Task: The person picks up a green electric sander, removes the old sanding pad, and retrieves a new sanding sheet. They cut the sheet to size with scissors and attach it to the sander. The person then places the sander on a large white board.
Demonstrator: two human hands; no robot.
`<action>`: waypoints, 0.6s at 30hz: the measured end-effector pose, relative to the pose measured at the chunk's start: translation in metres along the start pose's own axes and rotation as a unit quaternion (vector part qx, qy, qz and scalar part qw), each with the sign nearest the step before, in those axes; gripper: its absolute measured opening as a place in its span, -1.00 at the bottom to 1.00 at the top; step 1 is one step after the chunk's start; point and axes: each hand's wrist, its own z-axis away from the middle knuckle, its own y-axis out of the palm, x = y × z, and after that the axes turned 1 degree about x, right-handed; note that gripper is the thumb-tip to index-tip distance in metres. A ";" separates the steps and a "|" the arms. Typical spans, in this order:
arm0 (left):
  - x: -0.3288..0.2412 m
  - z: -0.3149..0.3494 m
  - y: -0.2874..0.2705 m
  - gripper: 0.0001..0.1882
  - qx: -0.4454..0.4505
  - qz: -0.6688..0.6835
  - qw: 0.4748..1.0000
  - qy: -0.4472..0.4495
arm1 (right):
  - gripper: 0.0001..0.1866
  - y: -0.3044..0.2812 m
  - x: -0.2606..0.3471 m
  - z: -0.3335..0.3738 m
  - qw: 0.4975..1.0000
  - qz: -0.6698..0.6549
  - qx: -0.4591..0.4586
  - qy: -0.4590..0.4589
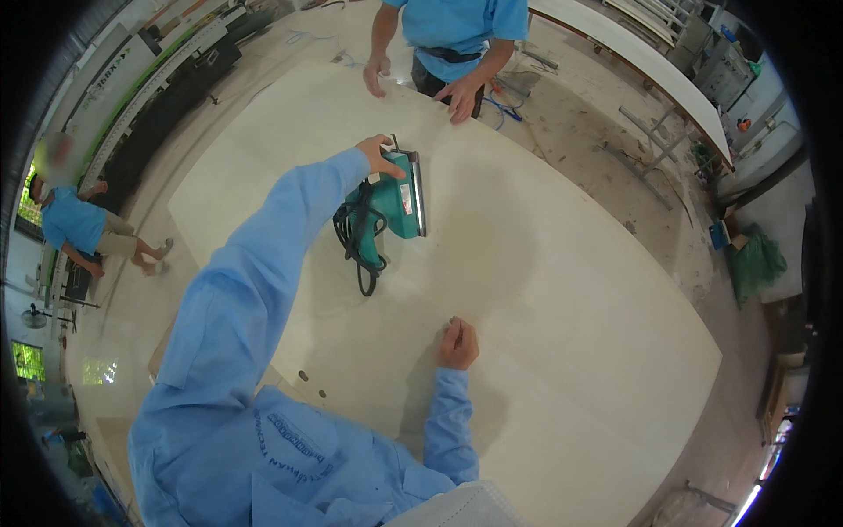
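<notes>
A teal electric sander lies on its side on a large pale panel, its silver base plate turned to the right. My left hand reaches far across the panel and is closed around the sander's far end. The sander's black cord is bundled in loops against its left side. Nearer to me, my right hand rests on the panel as a loose fist, apart from the sander, and nothing shows in it.
Across the panel stands a co-worker in a blue shirt, one hand on its far edge. Another person is at the left by a long machine. A long white-topped table stands at the far right. Two dark oval spots mark the panel.
</notes>
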 end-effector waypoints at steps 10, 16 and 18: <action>0.002 0.014 -0.004 0.19 0.050 -0.151 0.987 -0.017 | -0.90 -0.008 -0.002 0.001 0.998 -0.030 0.029 0.042; -0.014 0.075 0.012 -0.03 -0.047 -0.197 0.979 0.019 | -0.88 -0.010 -0.006 0.000 0.999 -0.028 0.014 0.036; -0.012 0.106 0.015 -0.21 -0.114 -0.029 0.993 0.027 | -0.87 -0.011 -0.005 0.000 0.999 -0.019 0.017 0.040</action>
